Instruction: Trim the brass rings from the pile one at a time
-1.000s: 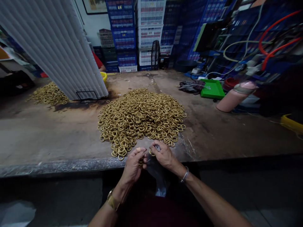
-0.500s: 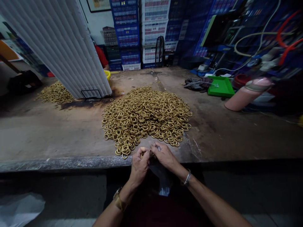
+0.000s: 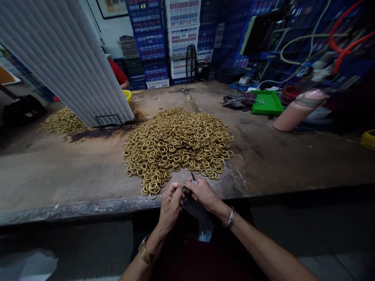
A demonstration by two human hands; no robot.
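Observation:
A large heap of brass-coloured metal rings (image 3: 178, 140) lies on the workbench in front of me. My left hand (image 3: 170, 205) is at the bench's front edge, its fingers closed on a ring (image 3: 173, 193) that shows only in part. Close beside it, my right hand (image 3: 204, 194) grips a slim tool (image 3: 193, 176) whose dark tip sticks up past the fingers; its exact kind is unclear. The fingertips of both hands meet at the ring, and the contact point is mostly hidden. Below the hands hangs a greyish translucent strip or bag (image 3: 205, 232).
A corrugated white panel (image 3: 73, 58) stands in a wire holder (image 3: 108, 121) at the left, with a second ring pile (image 3: 66, 121) beyond. A person's red sleeve (image 3: 117, 72) shows behind it. Right: green tray (image 3: 267, 102), pink cylinder (image 3: 297, 113). Crates (image 3: 183, 39) stand behind the workbench (image 3: 96, 171).
The view has shifted slightly, so the bench things sit a little further left. The tool's dark tip now stands up clearly from my right hand. Both hands stay together.

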